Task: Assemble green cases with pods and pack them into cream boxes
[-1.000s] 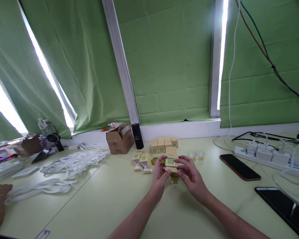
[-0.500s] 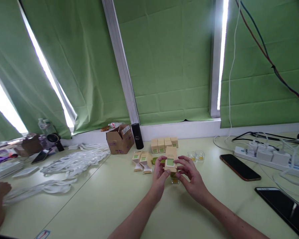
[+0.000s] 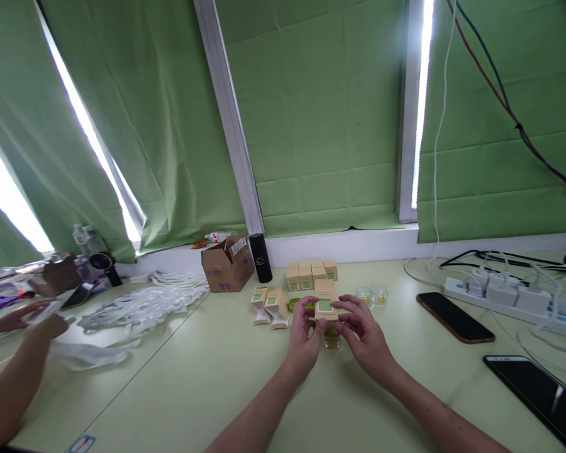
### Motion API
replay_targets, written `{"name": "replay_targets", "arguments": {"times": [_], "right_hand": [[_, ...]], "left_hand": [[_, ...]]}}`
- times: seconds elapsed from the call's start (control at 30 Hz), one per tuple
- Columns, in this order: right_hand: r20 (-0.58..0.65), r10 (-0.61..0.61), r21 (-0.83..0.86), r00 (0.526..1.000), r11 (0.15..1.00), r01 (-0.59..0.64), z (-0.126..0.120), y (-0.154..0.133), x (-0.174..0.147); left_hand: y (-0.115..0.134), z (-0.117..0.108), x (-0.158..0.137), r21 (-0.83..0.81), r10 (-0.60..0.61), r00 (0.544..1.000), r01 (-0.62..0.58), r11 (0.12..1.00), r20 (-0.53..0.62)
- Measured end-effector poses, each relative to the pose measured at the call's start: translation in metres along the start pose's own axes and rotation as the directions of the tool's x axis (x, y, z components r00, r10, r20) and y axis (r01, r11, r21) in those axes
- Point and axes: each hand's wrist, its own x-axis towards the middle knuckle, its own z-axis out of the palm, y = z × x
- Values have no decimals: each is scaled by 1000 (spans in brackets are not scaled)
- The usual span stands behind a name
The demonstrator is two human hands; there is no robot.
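Note:
Between my two hands is a small kraft-coloured cardboard box (image 3: 326, 293) with a green label and a raised flap. My left hand (image 3: 305, 333) grips its left side, thumb at the front. On the right side, the fingers of my right hand (image 3: 362, 327) close against the same box. Just below it a small glass jar (image 3: 331, 341) with yellowish contents stands on the table, partly hidden by the box and fingers. Two open cardboard boxes (image 3: 267, 307) lie left of my hands, by a green item (image 3: 292, 304). Two clear glass jars (image 3: 371, 296) stand to the right.
Several closed small boxes (image 3: 311, 275) stand in a row behind. Further left are a black cylinder (image 3: 261, 258), a brown carton (image 3: 227, 264) and white straps (image 3: 144, 305). Phones (image 3: 455, 317) and a power strip (image 3: 512, 302) lie right. A co-worker's hands (image 3: 40, 321) work at far left.
The box between my hands has tilted and shifted slightly, while both hands keep their grip. At the left, the co-worker's hands have moved further into view, pulling at a white strap.

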Motion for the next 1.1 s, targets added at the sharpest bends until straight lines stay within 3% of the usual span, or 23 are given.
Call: {"name": "replay_targets", "arguments": {"times": [0.53,0.83,1.1], "right_hand": [[-8,10,-23,1000,1000,-11,1,4,1],[7,-1,-35,1000,999,2,2,5,0],[39,-79,-156,996,984,84,3,3,-2]], "left_hand": [[-6,2,0,182,89,986,-62,981,-144],[0,2,-1,306,191,977,-153,940,-97],[5,-1,-4,488,315,945,-234,841,-91]]}}
